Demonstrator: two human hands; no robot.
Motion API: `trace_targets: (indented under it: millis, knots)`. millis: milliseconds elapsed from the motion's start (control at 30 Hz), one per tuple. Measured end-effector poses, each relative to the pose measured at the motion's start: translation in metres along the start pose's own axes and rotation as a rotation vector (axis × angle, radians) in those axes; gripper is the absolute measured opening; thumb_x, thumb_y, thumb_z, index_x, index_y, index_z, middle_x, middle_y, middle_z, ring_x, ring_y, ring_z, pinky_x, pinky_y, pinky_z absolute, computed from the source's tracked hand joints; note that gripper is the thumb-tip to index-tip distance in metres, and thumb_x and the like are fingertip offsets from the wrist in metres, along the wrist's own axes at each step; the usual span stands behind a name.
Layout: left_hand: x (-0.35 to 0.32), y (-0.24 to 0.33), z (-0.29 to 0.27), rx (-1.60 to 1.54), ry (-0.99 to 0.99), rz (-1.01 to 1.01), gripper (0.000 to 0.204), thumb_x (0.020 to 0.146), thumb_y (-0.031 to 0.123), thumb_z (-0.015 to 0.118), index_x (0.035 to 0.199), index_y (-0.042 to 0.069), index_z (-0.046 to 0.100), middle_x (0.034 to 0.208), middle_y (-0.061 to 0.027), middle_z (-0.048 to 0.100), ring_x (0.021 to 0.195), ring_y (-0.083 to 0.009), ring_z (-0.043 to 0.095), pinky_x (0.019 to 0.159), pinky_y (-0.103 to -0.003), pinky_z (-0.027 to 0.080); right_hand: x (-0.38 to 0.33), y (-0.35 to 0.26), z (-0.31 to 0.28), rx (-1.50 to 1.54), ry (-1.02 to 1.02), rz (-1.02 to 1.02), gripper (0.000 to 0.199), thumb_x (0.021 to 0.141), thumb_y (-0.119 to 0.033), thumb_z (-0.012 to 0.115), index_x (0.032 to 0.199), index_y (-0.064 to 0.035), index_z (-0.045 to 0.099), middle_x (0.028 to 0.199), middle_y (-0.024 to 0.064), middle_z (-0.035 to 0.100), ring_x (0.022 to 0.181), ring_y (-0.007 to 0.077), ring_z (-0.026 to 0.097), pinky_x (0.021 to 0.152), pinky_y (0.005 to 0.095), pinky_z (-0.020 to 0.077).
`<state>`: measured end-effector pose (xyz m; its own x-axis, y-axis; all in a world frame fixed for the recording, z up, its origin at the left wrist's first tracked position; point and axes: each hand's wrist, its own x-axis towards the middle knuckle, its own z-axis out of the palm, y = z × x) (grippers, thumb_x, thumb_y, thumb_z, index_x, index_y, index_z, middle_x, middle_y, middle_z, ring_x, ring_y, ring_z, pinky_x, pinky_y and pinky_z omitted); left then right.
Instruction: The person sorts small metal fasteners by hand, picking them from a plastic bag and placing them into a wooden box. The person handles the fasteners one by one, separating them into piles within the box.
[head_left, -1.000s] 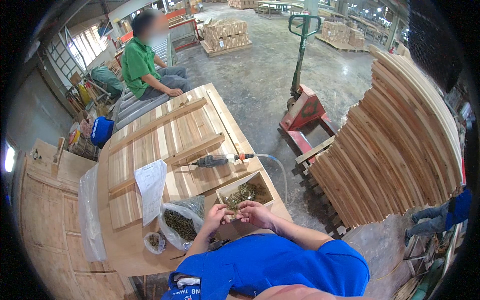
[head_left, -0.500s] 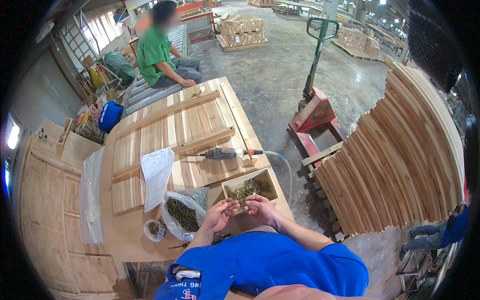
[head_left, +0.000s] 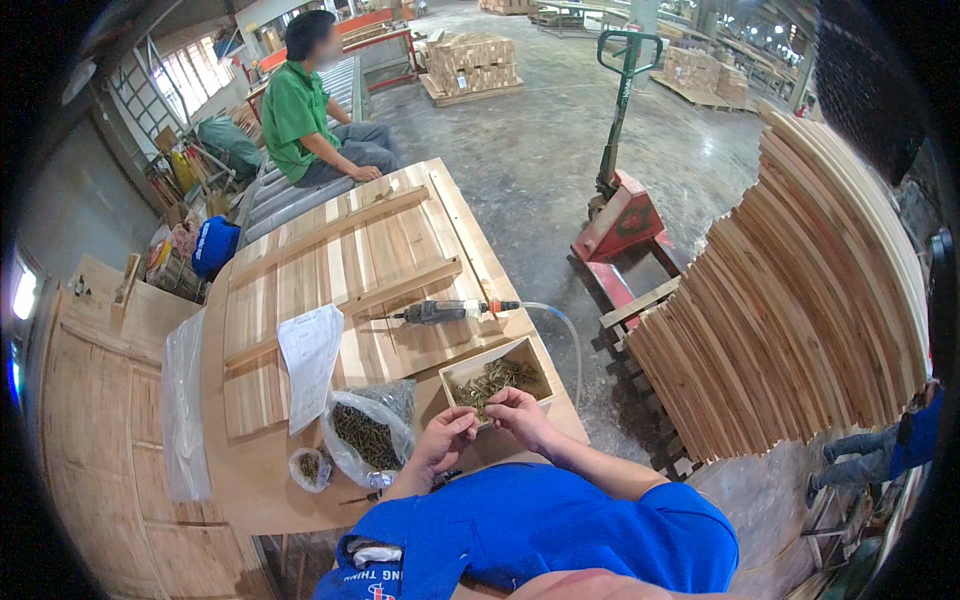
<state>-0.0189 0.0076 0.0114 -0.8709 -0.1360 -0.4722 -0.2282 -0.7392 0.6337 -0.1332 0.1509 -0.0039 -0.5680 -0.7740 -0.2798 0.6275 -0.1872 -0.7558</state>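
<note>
My left hand (head_left: 447, 438) and my right hand (head_left: 523, 419) are close together over the near edge of a small wooden box (head_left: 543, 366). Thumb and fingers of each are pinched; whatever is between them is too small to make out. Loose brass-coloured screws (head_left: 497, 378) lie in the box. To the left of my left hand is an open clear plastic bag (head_left: 402, 437) of darker screws (head_left: 362, 436), and beside it a smaller bag (head_left: 310, 468) with small pieces. Beyond the box, a power screwdriver (head_left: 445, 311) with a hose lies on a slatted wooden panel (head_left: 345, 245).
A printed sheet (head_left: 308, 355) lies on the panel's near left part. A person in a green shirt (head_left: 300, 110) sits on the roller conveyor at the far left. A red pallet jack (head_left: 622, 230) and a tall stack of wooden boards (head_left: 790, 300) stand to the right.
My left fingertips have dropped slightly, while both hands stay pinched at the box's near edge. The whole view has shifted a little.
</note>
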Motion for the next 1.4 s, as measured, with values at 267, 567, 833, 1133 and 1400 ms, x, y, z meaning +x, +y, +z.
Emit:
trace_targets:
  millis: [267, 567, 833, 1133, 1400]
  knots:
    - [0.001, 0.0, 0.001, -0.036, 0.003, 0.04, 0.012, 0.083, 0.006, 0.06, 0.095, 0.003, 0.058, 0.079, -0.0053, 0.06, 0.066, -0.0126, 0.056, 0.062, -0.024, 0.046, -0.001, -0.003, 0.003, 0.017, -0.032, 0.021, 0.01, 0.079, 0.0, 0.061, 0.086, -0.0051, 0.055, 0.077, 0.0046, 0.059, 0.064, 0.0133, 0.056, 0.059, 0.0245, 0.047]
    - [0.004, 0.001, 0.005, 0.294, 0.105, 0.263, 0.013, 0.082, 0.01, 0.063, 0.092, 0.003, 0.059, 0.077, -0.0015, 0.058, 0.066, -0.0087, 0.053, 0.06, -0.021, 0.043, -0.001, -0.003, 0.004, 0.195, -0.021, 0.136, 0.005, 0.082, -0.002, 0.058, 0.086, -0.004, 0.055, 0.076, 0.0064, 0.06, 0.064, 0.0146, 0.058, 0.058, 0.0245, 0.0471]
    - [0.004, 0.001, 0.015, 0.754, 0.247, 0.551, 0.012, 0.08, 0.013, 0.064, 0.086, 0.002, 0.062, 0.069, 0.0031, 0.056, 0.062, -0.0043, 0.048, 0.055, -0.019, 0.04, -0.007, 0.001, 0.01, 0.21, 0.019, 0.267, 0.009, 0.087, -0.014, 0.057, 0.084, -0.007, 0.054, 0.074, 0.0019, 0.058, 0.06, 0.0104, 0.054, 0.056, 0.0232, 0.0449]
    - [-0.003, 0.025, 0.021, 0.975, 0.17, 0.464, 0.018, 0.075, 0.019, 0.069, 0.081, 0.004, 0.061, 0.064, 0.0045, 0.051, 0.057, -0.0036, 0.042, 0.051, -0.02, 0.035, 0.0, 0.005, 0.006, 0.074, -0.105, 0.231, 0.015, 0.09, -0.021, 0.054, 0.081, -0.0086, 0.053, 0.073, 0.0012, 0.057, 0.062, 0.0082, 0.051, 0.055, 0.0215, 0.0415]
    - [0.001, 0.027, 0.03, 0.93, 0.104, 0.524, 0.02, 0.076, 0.019, 0.068, 0.086, 0.003, 0.062, 0.062, 0.0024, 0.05, 0.057, -0.0046, 0.043, 0.05, -0.022, 0.036, 0.002, 0.001, 0.001, 0.068, -0.147, 0.175, 0.014, 0.089, -0.021, 0.056, 0.081, -0.0084, 0.056, 0.072, 0.0014, 0.058, 0.061, 0.0093, 0.054, 0.056, 0.023, 0.0437]
